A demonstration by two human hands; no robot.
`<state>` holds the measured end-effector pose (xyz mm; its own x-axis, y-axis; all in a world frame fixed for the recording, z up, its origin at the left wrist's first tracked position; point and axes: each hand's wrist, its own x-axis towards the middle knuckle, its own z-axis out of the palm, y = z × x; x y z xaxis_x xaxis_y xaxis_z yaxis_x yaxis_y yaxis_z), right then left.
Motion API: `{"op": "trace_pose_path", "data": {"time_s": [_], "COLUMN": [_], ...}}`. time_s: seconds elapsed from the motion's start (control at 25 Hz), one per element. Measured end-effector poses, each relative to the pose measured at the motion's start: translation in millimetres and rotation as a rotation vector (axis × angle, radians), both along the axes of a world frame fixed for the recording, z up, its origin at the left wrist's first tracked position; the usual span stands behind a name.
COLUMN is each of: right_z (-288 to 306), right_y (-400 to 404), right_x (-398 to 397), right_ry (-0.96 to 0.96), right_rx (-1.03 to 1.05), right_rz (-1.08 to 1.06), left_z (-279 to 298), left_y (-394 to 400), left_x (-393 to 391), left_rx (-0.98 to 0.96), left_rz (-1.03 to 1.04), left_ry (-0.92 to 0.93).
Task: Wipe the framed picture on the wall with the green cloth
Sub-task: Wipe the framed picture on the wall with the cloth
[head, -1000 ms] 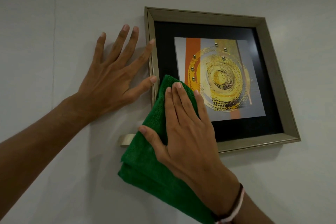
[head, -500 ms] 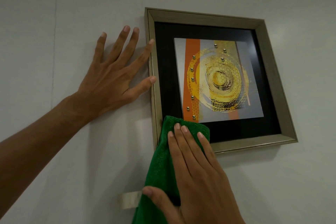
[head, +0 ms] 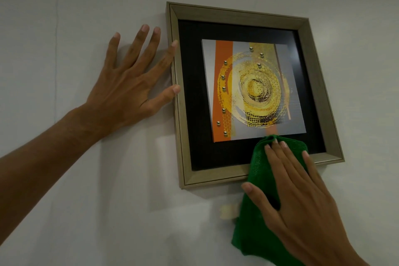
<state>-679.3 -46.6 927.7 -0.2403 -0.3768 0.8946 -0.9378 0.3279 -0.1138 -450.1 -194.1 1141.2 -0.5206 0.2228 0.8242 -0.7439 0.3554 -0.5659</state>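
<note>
A framed picture (head: 237, 16) hangs on a pale wall, with a dull gold frame, a black mat and a gold-and-orange circle print. My right hand (head: 302, 196) presses the folded green cloth (head: 257, 170) flat against the frame's bottom edge, right of its middle. The cloth's top reaches onto the black mat, and the rest hangs below the frame under my palm. My left hand (head: 129, 88) lies spread on the wall left of the frame, its forefinger and thumb tips touching the frame's left side.
A small pale strip of tape (head: 227, 211) sticks to the wall below the frame, beside the cloth. Bare wall (head: 75, 6) surrounds the picture on every side.
My right hand slid the cloth down the frame's left side to the bottom, then right along the bottom edge. The left hand has stayed in place.
</note>
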Motion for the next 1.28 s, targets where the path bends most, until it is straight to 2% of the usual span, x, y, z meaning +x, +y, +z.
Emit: {"op": "trace_pose_path", "data": {"time_s": [0.16, 0.48, 0.76, 0.92, 1.0, 1.08, 1.28], "right_z": [-0.4, 2.0, 22.1, 30.2, 32.7, 35.4, 46.4], "right_y": [-6.6, -30.4, -14.6, -8.7, -3.9, -2.5, -2.3], "right_x": [12.6, 95.5, 57.5, 47.6, 45.7, 44.8, 48.3], "right_ry": [-0.029, 0.054, 0.057, 0.036, -0.004, -0.078, -0.280], "right_rx": [-0.035, 0.001, -0.094, -0.258, -0.274, -0.238, -0.202], "right_rz": [0.070, 0.258, 0.567, 0.458, 0.344, 0.317, 0.557], "left_z": [-1.4, -0.9, -2.1, -2.7, -2.9, -1.8, -26.3], "left_y": [1.9, -0.6, 1.3, 1.8, 1.9, 1.5, 16.0], "left_x": [-0.8, -1.1, -1.3, -0.6, 0.0, -0.4, 8.7], "left_rx": [0.003, -0.017, -0.026, -0.033, -0.029, -0.005, 0.105], "left_rz": [-0.016, 0.003, 0.003, 0.018, 0.031, 0.043, -0.038], "left_ry": [-0.003, 0.004, 0.010, 0.016, 0.011, -0.002, 0.014]}}
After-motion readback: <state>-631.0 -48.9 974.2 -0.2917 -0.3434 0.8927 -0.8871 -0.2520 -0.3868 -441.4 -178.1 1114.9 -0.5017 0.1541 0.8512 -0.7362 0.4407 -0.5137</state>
